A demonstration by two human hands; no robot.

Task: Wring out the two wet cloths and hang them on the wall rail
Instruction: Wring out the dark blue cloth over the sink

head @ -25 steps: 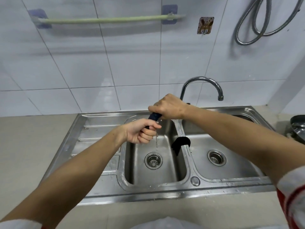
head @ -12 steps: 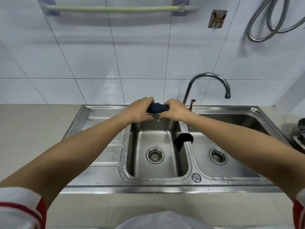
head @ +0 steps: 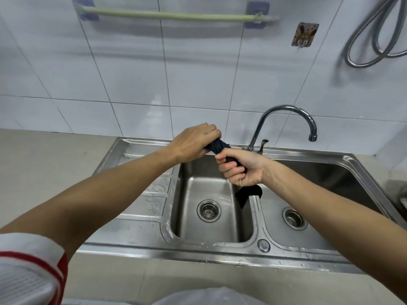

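A dark blue cloth point(head: 219, 146), twisted into a tight roll, is held over the left sink basin point(head: 209, 194). My left hand point(head: 193, 144) is shut on its upper end and my right hand point(head: 241, 170) is shut on its lower end, palm turned towards me. A second dark cloth point(head: 247, 194) hangs over the divider between the two basins, just below my right hand. The pale green wall rail point(head: 176, 16) runs across the tiles at the top, with nothing on it.
A curved chrome tap point(head: 286, 119) stands behind the divider, spout over the right basin point(head: 330, 183). A metal hose point(head: 374, 45) loops on the wall at upper right, beside a brown wall hook point(head: 305, 35). Beige counter point(head: 44, 168) lies left of the wet drainboard.
My hands have turned against each other on the blue cloth: the left hand rose to the upper end and the right hand dropped lower, palm up. The view has tilted down slightly.
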